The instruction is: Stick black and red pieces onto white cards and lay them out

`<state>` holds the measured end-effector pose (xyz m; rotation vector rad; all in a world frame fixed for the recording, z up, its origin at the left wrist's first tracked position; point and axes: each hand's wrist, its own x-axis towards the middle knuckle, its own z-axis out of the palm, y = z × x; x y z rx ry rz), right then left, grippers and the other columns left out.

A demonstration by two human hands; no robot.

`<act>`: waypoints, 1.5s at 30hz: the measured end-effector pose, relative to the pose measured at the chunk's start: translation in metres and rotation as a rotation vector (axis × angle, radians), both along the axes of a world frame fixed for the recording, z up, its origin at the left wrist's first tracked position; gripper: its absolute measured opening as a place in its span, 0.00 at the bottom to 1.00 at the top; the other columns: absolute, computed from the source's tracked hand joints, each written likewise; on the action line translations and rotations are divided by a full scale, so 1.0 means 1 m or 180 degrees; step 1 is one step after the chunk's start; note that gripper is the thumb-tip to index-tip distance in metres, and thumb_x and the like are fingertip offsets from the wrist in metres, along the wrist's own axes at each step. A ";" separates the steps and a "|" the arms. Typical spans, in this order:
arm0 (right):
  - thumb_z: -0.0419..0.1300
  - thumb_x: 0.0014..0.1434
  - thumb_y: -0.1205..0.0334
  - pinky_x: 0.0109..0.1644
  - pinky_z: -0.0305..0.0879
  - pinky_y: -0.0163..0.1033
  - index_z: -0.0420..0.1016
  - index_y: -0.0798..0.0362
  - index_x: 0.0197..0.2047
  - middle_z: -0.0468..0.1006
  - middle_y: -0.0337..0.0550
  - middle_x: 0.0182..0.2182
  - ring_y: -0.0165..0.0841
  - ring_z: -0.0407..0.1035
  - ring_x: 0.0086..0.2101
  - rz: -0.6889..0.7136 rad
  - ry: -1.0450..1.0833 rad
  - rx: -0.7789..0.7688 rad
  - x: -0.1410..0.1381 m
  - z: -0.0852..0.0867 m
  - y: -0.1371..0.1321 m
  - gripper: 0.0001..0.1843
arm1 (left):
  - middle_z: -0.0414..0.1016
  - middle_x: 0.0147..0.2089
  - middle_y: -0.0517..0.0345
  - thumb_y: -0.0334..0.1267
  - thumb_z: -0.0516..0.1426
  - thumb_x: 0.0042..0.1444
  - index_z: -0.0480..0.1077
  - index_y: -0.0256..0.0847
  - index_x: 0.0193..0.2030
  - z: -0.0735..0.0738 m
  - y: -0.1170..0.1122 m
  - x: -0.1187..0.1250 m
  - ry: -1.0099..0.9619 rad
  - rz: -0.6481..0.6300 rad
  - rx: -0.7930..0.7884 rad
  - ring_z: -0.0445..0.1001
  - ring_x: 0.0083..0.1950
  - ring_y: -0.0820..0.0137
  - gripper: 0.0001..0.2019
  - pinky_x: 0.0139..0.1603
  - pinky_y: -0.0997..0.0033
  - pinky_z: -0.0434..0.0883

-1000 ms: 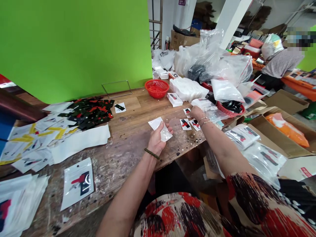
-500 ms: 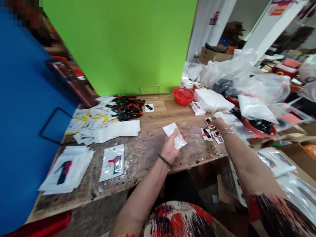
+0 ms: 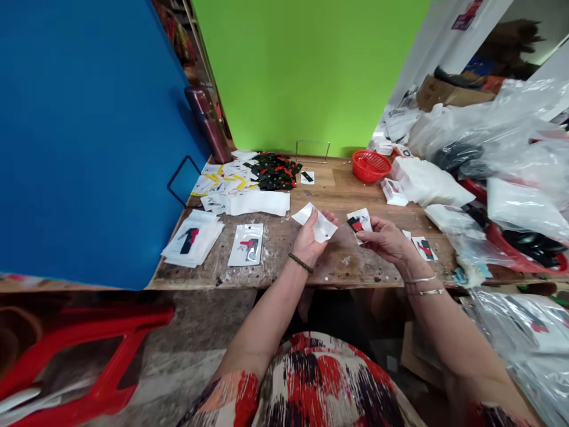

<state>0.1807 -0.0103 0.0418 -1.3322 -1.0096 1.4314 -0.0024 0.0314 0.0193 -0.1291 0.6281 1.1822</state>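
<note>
Head view: left hand [image 3: 310, 240] grips a white packet [image 3: 324, 227], thumb on top, above the worn table [image 3: 320, 274]. Right hand [image 3: 386, 238], nearby, pinches a white card [image 3: 365, 218] bearing a black-and-red piece [image 3: 355, 225]; packet and card near each other, apart. Flat pouch [image 3: 246, 244] lies on table, left of both hands.

No readable text, wall sign [image 3: 464, 21] blurred

on the table [image 3: 355, 270]: packet stack [image 3: 193, 238] at left, single packet [image 3: 246, 245] right of it, strip pile [image 3: 273, 172] behind, basket [image 3: 371, 174] farther right.
</note>
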 end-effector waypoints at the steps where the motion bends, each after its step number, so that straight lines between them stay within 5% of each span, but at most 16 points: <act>1: 0.81 0.31 0.58 0.29 0.67 0.34 0.80 0.52 0.36 0.81 0.38 0.30 0.29 0.70 0.27 0.0010 0.0130 -0.0011 -0.014 -0.004 -0.010 0.26 | 0.78 0.31 0.56 0.37 0.56 0.69 0.72 0.36 0.36 0.000 0.000 -0.003 -0.0036 0.0041 0.0018 0.79 0.32 0.71 0.10 0.49 0.62 0.80; 13: 0.76 0.40 0.51 0.24 0.65 0.35 0.75 0.50 0.32 0.76 0.34 0.24 0.28 0.63 0.23 -0.1271 -0.0122 0.0610 -0.089 -0.044 -0.057 0.20 | 0.77 0.32 0.59 0.40 0.59 0.67 0.72 0.37 0.40 0.001 -0.009 -0.008 -0.0137 0.0313 0.0276 0.78 0.32 0.74 0.08 0.48 0.66 0.79; 21: 0.79 0.35 0.56 0.22 0.65 0.32 0.75 0.51 0.32 0.76 0.34 0.27 0.25 0.63 0.23 -0.0652 0.0621 0.0130 -0.083 -0.042 -0.057 0.23 | 0.78 0.33 0.58 0.40 0.62 0.64 0.73 0.36 0.38 0.002 -0.022 -0.001 0.0041 0.0181 0.0459 0.80 0.34 0.72 0.09 0.54 0.63 0.77; 30: 0.80 0.35 0.57 0.21 0.63 0.31 0.78 0.51 0.34 0.75 0.33 0.26 0.24 0.62 0.22 -0.0584 0.0770 0.0012 -0.075 -0.045 -0.060 0.23 | 0.79 0.34 0.57 0.41 0.63 0.63 0.74 0.36 0.42 -0.002 -0.026 0.008 0.0139 0.0090 0.0531 0.81 0.37 0.70 0.09 0.55 0.62 0.77; 40: 0.82 0.35 0.59 0.19 0.61 0.27 0.77 0.55 0.33 0.71 0.31 0.23 0.22 0.61 0.21 0.0620 0.0952 -0.0672 -0.044 -0.038 -0.051 0.24 | 0.82 0.38 0.55 0.42 0.63 0.63 0.76 0.37 0.44 -0.006 -0.034 0.010 0.0204 -0.0154 0.0822 0.83 0.41 0.67 0.10 0.57 0.59 0.77; 45: 0.81 0.36 0.60 0.20 0.61 0.26 0.76 0.54 0.33 0.71 0.31 0.23 0.21 0.61 0.21 0.0394 0.0900 -0.0558 -0.037 -0.038 -0.046 0.24 | 0.82 0.40 0.54 0.43 0.63 0.63 0.76 0.37 0.44 -0.009 -0.036 0.012 0.0221 -0.0227 0.0911 0.83 0.45 0.65 0.10 0.57 0.59 0.77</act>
